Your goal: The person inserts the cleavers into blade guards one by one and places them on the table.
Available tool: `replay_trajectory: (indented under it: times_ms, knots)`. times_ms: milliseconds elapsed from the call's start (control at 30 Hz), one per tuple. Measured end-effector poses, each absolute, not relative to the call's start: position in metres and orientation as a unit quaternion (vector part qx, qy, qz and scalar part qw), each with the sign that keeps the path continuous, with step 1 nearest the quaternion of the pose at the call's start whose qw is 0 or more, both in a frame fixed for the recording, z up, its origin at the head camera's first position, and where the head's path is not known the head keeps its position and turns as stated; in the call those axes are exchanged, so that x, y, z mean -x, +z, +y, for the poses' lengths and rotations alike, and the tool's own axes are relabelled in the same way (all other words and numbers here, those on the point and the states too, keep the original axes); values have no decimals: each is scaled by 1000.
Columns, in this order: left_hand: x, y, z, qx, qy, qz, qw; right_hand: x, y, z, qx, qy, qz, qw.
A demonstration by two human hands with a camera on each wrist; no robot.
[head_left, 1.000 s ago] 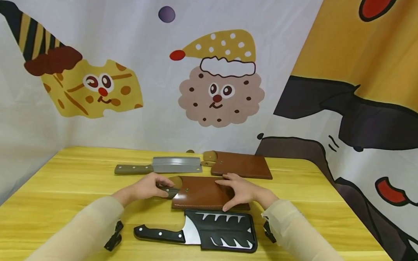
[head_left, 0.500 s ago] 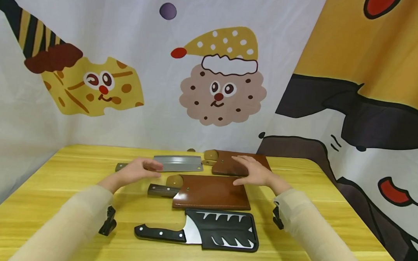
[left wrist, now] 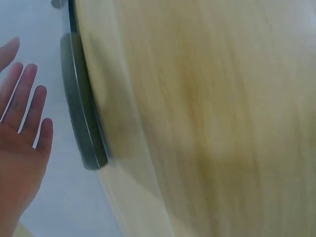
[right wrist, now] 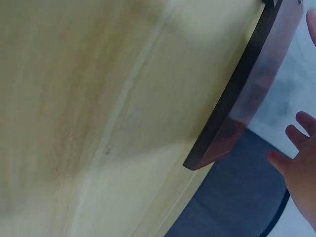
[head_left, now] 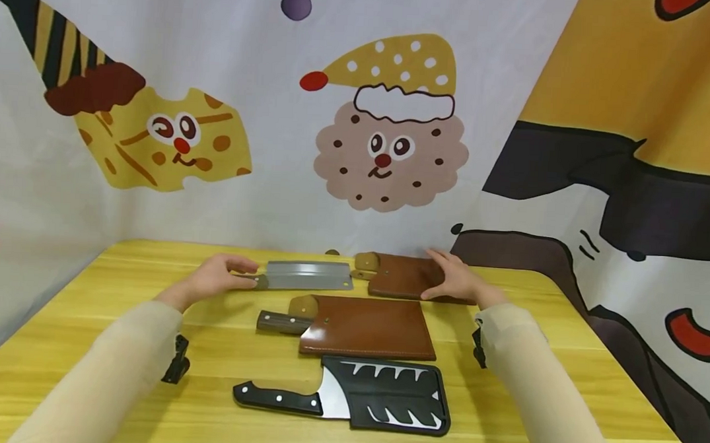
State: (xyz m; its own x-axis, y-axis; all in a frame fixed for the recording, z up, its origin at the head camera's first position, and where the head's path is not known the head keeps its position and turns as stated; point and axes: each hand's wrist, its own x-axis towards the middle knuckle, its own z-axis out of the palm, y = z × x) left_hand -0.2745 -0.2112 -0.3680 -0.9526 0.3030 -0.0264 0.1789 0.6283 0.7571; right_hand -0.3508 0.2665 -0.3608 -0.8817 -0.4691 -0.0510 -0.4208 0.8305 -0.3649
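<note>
In the head view my left hand (head_left: 218, 278) hovers over the handle (head_left: 260, 281) of a bare cleaver (head_left: 311, 276) with a broad grey blade. The left wrist view shows that hand (left wrist: 22, 133) with fingers extended, apart from the cleaver's handle (left wrist: 84, 103). My right hand (head_left: 458, 280), fingers spread, is over the right end of a brown leather knife sheath (head_left: 406, 275) at the back of the table. From the right wrist, a gap separates the hand (right wrist: 302, 165) from the sheath's edge (right wrist: 237, 113). Neither hand holds anything.
Nearer on the wooden table (head_left: 163, 398) lies a dark-handled cleaver (head_left: 282, 322) in a second brown leather sheath (head_left: 371, 328). In front of it is a black-handled knife (head_left: 278, 398) in a black plastic sheath (head_left: 401, 395). A printed curtain (head_left: 272, 205) hangs behind.
Both hands have left the middle sheathed cleaver and moved toward the back. The left went to the bare cleaver's handle, the right to the rear sheath. The head view has shifted slightly.
</note>
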Motion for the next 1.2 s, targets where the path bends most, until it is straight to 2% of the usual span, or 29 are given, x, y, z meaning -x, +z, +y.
replay_trajectory:
  times_ms: [200, 467, 733, 1033, 1200]
  knots:
    - [278, -374, -220, -121, 400, 905, 79, 358, -366, 270, 223, -170, 954, 104]
    - [283, -383, -221, -132, 404, 901, 90, 366, -375, 268, 220, -151, 947, 180]
    - [289, -386, -224, -130, 374, 914, 88, 376, -376, 268, 222, -114, 955, 162]
    - [300, -389, -223, -100, 306, 942, 97, 383, -376, 273, 208, -140, 942, 221]
    - [302, -389, -228, -98, 284, 949, 97, 386, -375, 271, 211, -101, 946, 223]
